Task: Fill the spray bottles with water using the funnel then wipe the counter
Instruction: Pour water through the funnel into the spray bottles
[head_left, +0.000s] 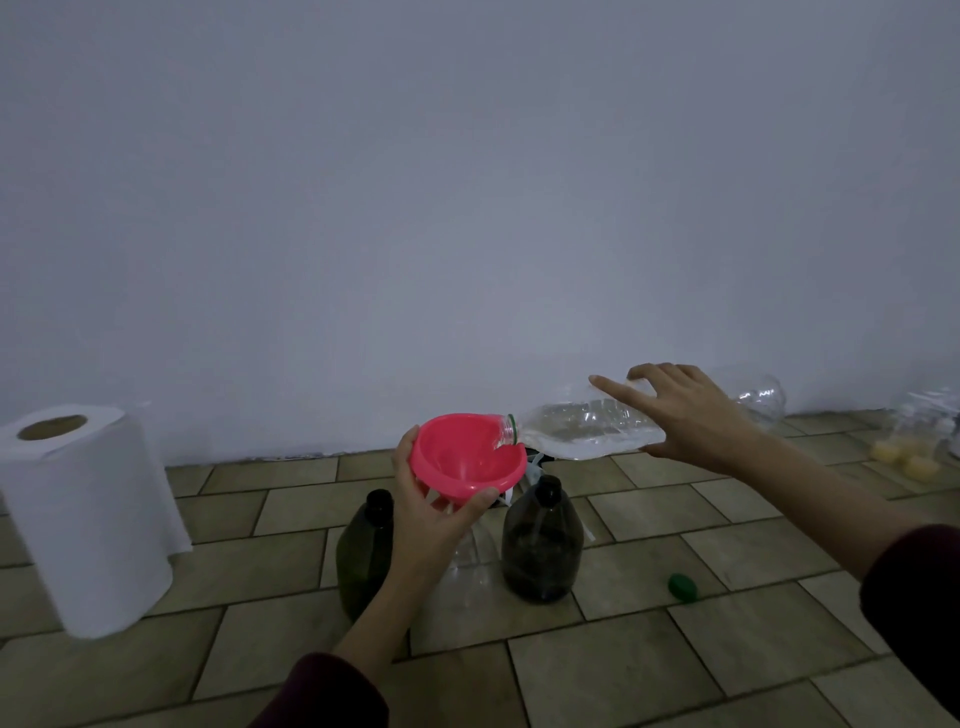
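My left hand (434, 512) grips the pink funnel (465, 454) from below, holding it over a clear bottle (470, 566) that my hand mostly hides. My right hand (685, 415) holds a large clear water bottle (587, 431) tipped on its side, its open neck resting inside the funnel's rim, with water lying along its lower side. Two dark uncapped bottles stand on the tiled counter (649, 665): one (363, 551) left of my left wrist, one (540, 545) to the right of the funnel.
A white paper towel roll (88, 514) stands at the left. A green cap (681, 587) lies on the tiles at the right. Clear containers with yellow items (906, 452) sit at the far right by the wall. Some white items lie behind the funnel.
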